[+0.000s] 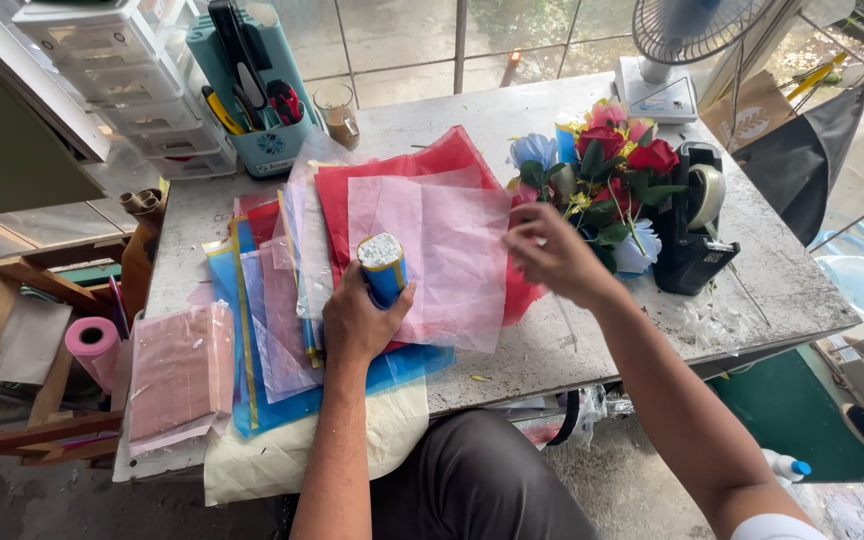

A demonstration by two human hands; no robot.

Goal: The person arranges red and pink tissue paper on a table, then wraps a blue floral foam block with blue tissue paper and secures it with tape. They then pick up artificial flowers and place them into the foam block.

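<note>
My left hand [357, 322] grips an upright blue cylinder with a yellow band and white foam top [383, 264], held over a pink sheet of wrapping paper [452, 250] that lies on a red sheet [412, 165]. My right hand [552, 255] hovers at the right edge of the pink sheet, fingers bent, next to a bunch of artificial flowers [607, 170] in red, blue and yellow. Whether its fingers pinch the paper is hard to tell.
A black tape dispenser [694, 225] stands right of the flowers. A stack of coloured sheets [262, 300] and a packet of pink sheets [180, 375] lie at left. A teal tool holder [262, 95], plastic drawers [122, 70], a glass [337, 110] and a fan [667, 60] line the back.
</note>
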